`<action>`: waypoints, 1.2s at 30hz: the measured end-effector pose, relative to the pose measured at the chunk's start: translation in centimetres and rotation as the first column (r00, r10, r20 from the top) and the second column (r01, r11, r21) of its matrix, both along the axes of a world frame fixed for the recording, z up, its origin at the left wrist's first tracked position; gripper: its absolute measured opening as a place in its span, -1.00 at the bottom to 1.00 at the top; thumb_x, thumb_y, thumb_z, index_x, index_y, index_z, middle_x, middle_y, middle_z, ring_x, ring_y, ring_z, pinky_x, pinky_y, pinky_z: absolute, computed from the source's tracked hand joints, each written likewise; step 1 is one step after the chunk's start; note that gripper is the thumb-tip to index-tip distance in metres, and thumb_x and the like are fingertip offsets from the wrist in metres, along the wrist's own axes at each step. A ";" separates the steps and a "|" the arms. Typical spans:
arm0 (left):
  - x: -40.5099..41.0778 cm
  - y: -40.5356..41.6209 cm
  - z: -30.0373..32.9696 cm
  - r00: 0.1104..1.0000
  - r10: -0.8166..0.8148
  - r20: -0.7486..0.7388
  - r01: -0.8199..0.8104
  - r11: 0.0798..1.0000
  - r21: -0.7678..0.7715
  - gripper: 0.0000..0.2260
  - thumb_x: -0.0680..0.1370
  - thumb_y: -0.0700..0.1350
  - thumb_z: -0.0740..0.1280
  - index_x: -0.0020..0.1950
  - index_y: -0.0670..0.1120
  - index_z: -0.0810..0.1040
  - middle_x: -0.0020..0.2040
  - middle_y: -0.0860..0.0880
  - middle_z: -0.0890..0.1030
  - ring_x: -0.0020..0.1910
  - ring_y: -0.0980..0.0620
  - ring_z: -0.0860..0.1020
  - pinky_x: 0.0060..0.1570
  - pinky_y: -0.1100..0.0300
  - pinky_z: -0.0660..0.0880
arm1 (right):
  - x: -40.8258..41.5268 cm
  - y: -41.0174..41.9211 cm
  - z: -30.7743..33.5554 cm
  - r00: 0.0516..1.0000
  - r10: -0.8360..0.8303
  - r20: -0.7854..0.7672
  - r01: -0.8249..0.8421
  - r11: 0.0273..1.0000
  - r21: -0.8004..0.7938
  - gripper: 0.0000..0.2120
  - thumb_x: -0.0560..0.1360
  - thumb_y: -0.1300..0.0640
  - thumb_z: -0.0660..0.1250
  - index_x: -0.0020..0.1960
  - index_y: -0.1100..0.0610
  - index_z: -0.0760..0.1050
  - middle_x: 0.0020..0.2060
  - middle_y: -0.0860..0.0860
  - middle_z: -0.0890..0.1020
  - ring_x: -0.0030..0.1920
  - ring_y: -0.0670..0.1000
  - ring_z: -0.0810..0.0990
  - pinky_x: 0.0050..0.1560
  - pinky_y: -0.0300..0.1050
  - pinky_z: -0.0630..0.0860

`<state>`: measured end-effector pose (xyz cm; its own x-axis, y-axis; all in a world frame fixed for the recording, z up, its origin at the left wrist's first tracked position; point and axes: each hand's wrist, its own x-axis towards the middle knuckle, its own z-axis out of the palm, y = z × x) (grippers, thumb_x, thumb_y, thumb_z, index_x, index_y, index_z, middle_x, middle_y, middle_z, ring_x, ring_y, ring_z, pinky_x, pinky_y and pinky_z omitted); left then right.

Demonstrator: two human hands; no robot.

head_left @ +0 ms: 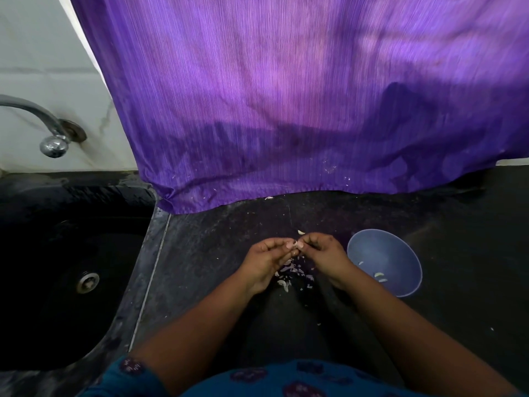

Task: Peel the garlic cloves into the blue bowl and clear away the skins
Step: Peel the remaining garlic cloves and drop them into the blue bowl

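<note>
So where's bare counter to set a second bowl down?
Bare counter runs right of the blue bowl, and between the sink and the left hand. Crowded: the skins under both hands, right hand included.

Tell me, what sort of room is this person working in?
Most likely a home kitchen. A dark sink with a metal tap sits beside a dark counter, where both hands peel garlic next to a blue bowl.

A dark stone counter (217, 253) carries a blue bowl (406, 253) just right of the fingers (289, 244), scattered garlic skins (292, 270) beneath them, one clove (300, 232) just beyond, and a purple cloth's (257, 190) hem farther back.
</note>
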<state>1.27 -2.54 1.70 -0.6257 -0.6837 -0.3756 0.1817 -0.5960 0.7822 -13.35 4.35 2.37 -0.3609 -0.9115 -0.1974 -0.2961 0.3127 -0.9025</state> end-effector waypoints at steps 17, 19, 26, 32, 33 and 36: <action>-0.1 0.7 0.3 0.982 -0.042 0.184 0.075 0.981 -0.181 -0.77 0.56 -0.37 0.28 0.21 -0.29 0.54 -0.12 -0.11 0.64 -0.20 0.14 0.62 -0.07 0.32 0.56 | 0.0 0.5 0.2 0.957 0.022 -0.289 -0.005 0.998 0.059 -0.88 0.52 0.10 0.37 -0.20 0.06 0.55 -0.30 -0.05 0.62 -0.26 -0.09 0.60 -0.18 -0.23 0.52; -0.1 0.7 0.5 0.981 -0.016 0.194 0.056 0.977 -0.204 -0.80 0.53 -0.38 0.32 0.14 -0.28 0.57 -0.17 -0.12 0.64 -0.22 0.10 0.62 -0.09 0.29 0.57 | -0.1 0.5 0.2 0.987 -0.049 -0.155 0.054 0.998 0.031 -0.94 0.47 0.19 0.43 -0.12 0.05 0.58 -0.27 -0.03 0.68 -0.24 -0.07 0.67 -0.07 -0.13 0.62; -0.1 0.8 0.9 0.982 0.057 0.181 -0.013 0.971 -0.238 -0.92 0.49 -0.35 0.39 -0.04 -0.25 0.60 -0.22 -0.10 0.68 -0.24 0.09 0.66 -0.12 0.24 0.58 | -0.2 0.0 0.3 0.995 -0.046 -0.094 0.045 0.999 -0.014 -0.95 0.47 0.13 0.44 -0.14 0.00 0.66 -0.25 -0.05 0.70 -0.17 -0.04 0.68 0.01 0.01 0.62; -0.1 0.9 0.9 0.973 0.076 0.217 -0.016 0.963 -0.268 -0.94 0.50 -0.34 0.38 -0.06 -0.23 0.62 -0.24 -0.08 0.68 -0.26 0.11 0.64 -0.14 0.25 0.58 | -0.1 0.1 0.9 0.954 0.045 -0.296 -0.059 0.997 -0.038 -0.96 0.47 0.14 0.44 -0.09 0.03 0.66 -0.24 -0.13 0.68 -0.21 -0.21 0.64 -0.13 -0.31 0.56; -0.1 1.0 0.8 0.974 0.077 0.215 -0.018 0.964 -0.264 -0.94 0.51 -0.33 0.38 -0.07 -0.21 0.63 -0.24 -0.08 0.68 -0.26 0.10 0.64 -0.14 0.25 0.58 | 0.0 0.2 0.9 0.944 0.048 -0.327 -0.072 0.996 -0.061 -0.96 0.46 0.15 0.44 -0.10 0.05 0.66 -0.25 -0.13 0.67 -0.24 -0.21 0.63 -0.16 -0.34 0.53; -0.3 1.1 0.6 0.976 0.086 0.200 -0.032 0.966 -0.255 -0.91 0.50 -0.33 0.39 -0.13 -0.17 0.64 -0.29 -0.06 0.67 -0.31 0.10 0.61 -0.18 0.25 0.57 | 0.3 0.1 1.0 0.883 0.025 -0.468 -0.115 0.980 -0.165 -0.97 0.42 0.21 0.46 -0.15 0.15 0.68 -0.27 -0.02 0.64 -0.31 -0.10 0.59 -0.21 -0.30 0.51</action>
<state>0.94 -1.43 2.27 -0.5077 -0.8054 -0.3058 0.0283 -0.3704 0.9284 -13.03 4.48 3.38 -0.3039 -0.9411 0.1479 -0.7078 0.1192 -0.6962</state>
